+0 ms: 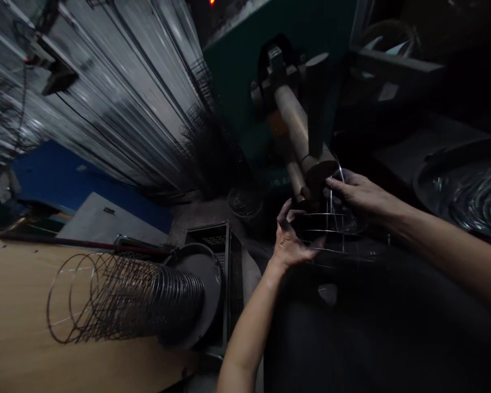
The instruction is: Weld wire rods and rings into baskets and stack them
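In front of a green machine, a round wire frame (pixel 343 240) of thin shiny rings and cross wires is between my two hands. My left hand (pixel 288 240) grips its left side, thumb below and fingers curled above. My right hand (pixel 352 191) is closed, thumb against fingers, on a wire at the frame's upper part; the exact spot is dark. Just beyond my fingers are the machine's thick cylindrical arm (pixel 297 123) and a thinner copper-coloured rod (pixel 297 177) beneath it. Whether the frame touches the rod I cannot tell.
A stack of wire rings and frames (pixel 147 295) lies sideways at lower left, against a round grey disc (pixel 208 273). Beside it is a dark plastic crate (pixel 228 240). On the right, a wide basin (pixel 423 180) holds loose shiny wire rings. Behind stands the green machine body (pixel 237 71).
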